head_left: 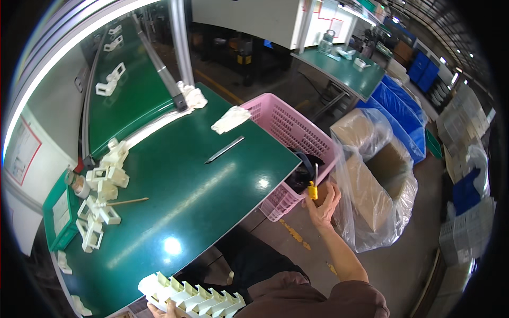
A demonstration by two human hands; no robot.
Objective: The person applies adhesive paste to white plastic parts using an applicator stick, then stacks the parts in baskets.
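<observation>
At the lower edge, my left hand [164, 309] is wrapped round the end of a row of nested cream-white plastic parts [196, 298], held beside the table's near edge. My right hand [324, 208] is stretched out to the right, beyond the table corner. At its thumb and fingertips is a small yellow-handled tool [313, 191] with a thin pale shaft pointing up; the fingers look closed on it. Behind it, a black bag [305, 172] lies in a pink perforated basket [286, 119]. More white plastic parts [103, 180] lie in a pile on the table's left side.
On the green table [175, 212] lie a metal-coloured pen-like tool [225, 149], a wooden stick [127, 201] and white gloves [231, 120]. A conveyor belt [127, 100] carries white parts. A green bin [59, 212] stands left. Right are a plastic-lined carton [366, 196] and blue bin [397, 106].
</observation>
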